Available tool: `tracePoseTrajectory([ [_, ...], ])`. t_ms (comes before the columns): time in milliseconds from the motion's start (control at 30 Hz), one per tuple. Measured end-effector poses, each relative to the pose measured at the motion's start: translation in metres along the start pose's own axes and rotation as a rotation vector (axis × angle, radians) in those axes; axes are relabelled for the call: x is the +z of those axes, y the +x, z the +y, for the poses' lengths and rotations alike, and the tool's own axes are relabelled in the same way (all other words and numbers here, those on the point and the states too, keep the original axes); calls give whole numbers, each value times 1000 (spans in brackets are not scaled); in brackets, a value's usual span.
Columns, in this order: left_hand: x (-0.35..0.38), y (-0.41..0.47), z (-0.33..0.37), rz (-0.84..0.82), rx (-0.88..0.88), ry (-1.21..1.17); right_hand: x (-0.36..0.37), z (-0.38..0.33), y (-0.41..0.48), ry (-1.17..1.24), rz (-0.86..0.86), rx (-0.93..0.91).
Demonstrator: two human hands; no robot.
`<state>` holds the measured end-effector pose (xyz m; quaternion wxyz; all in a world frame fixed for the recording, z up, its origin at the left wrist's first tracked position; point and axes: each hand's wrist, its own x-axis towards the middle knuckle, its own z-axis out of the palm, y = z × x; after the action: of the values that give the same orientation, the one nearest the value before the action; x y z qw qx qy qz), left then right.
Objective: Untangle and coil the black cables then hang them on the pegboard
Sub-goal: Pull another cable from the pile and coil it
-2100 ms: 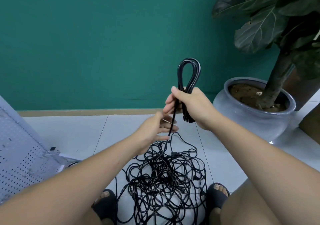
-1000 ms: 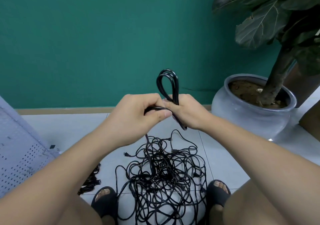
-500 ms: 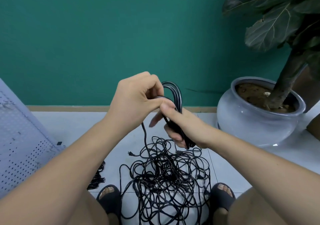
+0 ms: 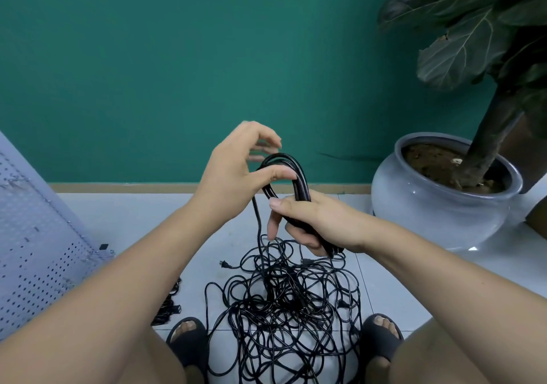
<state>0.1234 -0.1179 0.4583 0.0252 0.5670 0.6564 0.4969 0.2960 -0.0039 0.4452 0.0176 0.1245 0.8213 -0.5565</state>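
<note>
One view, from a wide-angle camera on the person's head. It faces forward and down, towards the green wall (image 4: 148, 73) and the tiled floor (image 4: 124, 215) at its foot. Nearest the lens, at frame centre, are the left hand (image 4: 233, 170), right hand (image 4: 313, 224) and cable coil (image 4: 299, 176). The forearms enter from both lower corners. The cable tangle (image 4: 284, 309) lies below, between sandalled feet (image 4: 189, 342) at the bottom edge. The pegboard (image 4: 35, 250) is cut off at the left edge and the plant pot (image 4: 438, 206) stands at the right. Straight lines bow near the borders.
</note>
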Motion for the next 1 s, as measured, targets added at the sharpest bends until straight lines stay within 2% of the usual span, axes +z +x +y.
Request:
tracePoseTrajectory([
  [100,9,-3,1,-102,-258,-317,0,2,2,-44,57,-53],
  [167,18,-5,2,-53,-302,-424,-1,6,6,-106,111,-63],
  [300,31,-4,3,29,-367,-592,-1,16,19,-149,184,58],
  [433,36,1,10,81,-447,-724,1,17,29,-398,288,39],
  [633,32,15,15,130,-438,-677,10,9,44,-348,303,-12],
  [800,26,22,19,71,-350,-433,7,3,44,-318,281,5],
  [1000,24,25,19,33,-310,-343,1,5,43,-238,297,14],
])
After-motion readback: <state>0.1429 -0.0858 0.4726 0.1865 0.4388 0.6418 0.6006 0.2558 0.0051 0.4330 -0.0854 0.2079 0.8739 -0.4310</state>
